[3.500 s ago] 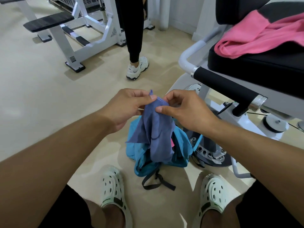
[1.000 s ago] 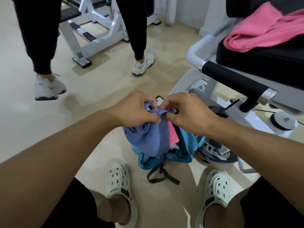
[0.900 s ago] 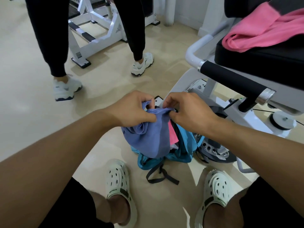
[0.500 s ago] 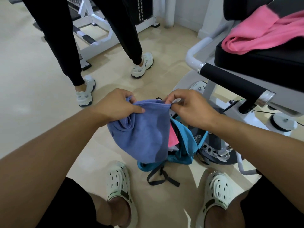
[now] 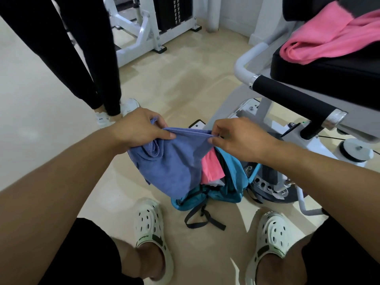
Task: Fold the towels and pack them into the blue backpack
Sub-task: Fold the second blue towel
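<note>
A: Pulled wide now, not bunched like before: towel [image 5: 172, 165] stretched flat over the backpack [image 5: 230, 182]. Good for folding next.

B: Pinched at the top edge by left hand [image 5: 139, 128] and right hand [image 5: 240, 136]. Open floor [image 5: 185, 79] beyond the backpack. Machine [image 5: 292, 99] close on its right. Pink towel [image 5: 211, 167] already inside.

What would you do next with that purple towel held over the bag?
Probably bring the two hands together to fold it in half: the left hand and right hand pinch the purple towel stretched but bunched, above the blue backpack.
</note>
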`<move>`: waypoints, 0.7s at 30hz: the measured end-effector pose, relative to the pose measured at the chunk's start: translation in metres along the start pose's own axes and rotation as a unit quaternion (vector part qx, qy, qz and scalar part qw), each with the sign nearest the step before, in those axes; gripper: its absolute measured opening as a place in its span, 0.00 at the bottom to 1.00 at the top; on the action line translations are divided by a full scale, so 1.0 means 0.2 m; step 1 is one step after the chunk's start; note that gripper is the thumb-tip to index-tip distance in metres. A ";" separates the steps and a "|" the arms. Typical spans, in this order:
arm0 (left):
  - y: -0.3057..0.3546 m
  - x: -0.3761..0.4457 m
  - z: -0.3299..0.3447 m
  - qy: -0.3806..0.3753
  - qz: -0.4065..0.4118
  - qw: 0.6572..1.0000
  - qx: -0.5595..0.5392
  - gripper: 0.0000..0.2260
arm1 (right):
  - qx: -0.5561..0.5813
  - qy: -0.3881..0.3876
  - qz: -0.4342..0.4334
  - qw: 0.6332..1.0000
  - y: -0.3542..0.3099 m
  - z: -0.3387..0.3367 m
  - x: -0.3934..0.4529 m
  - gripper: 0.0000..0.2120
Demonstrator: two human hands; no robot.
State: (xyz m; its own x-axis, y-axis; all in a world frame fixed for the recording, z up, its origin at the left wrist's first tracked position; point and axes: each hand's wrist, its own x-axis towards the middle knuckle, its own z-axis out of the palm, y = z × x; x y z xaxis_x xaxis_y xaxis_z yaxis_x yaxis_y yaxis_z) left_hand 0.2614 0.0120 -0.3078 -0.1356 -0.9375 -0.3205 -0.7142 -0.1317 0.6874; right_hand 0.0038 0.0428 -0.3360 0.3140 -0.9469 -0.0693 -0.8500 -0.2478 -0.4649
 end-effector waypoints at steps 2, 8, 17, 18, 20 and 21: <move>-0.01 0.00 0.01 -0.008 -0.004 1.000 0.006 0.10 | 0.068 0.039 0.019 0.997 0.00 -0.01 0.01 0.07; -0.01 0.02 0.03 -0.015 0.004 1.000 0.021 0.10 | 0.171 0.032 0.076 0.982 0.00 -0.03 0.03 0.18; -0.03 0.06 -0.02 0.107 0.002 0.994 -0.002 0.13 | 0.231 0.086 0.060 0.967 0.00 -0.04 0.03 0.11; -0.04 0.08 -0.03 0.123 0.003 0.992 -0.016 0.15 | 0.252 0.111 0.064 0.959 -0.01 -0.03 0.03 0.11; -0.06 0.10 -0.04 0.145 -0.004 0.989 -0.024 0.21 | 0.273 0.154 0.090 0.946 -0.01 -0.02 0.04 0.09; -0.06 0.10 -0.06 0.154 -0.010 0.988 -0.012 0.24 | 0.268 0.159 0.108 0.944 0.01 -0.01 0.05 0.07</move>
State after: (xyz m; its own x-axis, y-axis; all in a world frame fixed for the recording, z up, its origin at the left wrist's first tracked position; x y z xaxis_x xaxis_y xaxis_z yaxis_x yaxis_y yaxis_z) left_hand 0.2747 -0.0092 -0.3155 0.0959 -0.9877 -0.1232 -0.6980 -0.1550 0.6991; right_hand 0.0052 0.0329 -0.3356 -0.0579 -0.9982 0.0142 -0.5163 0.0177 -0.8562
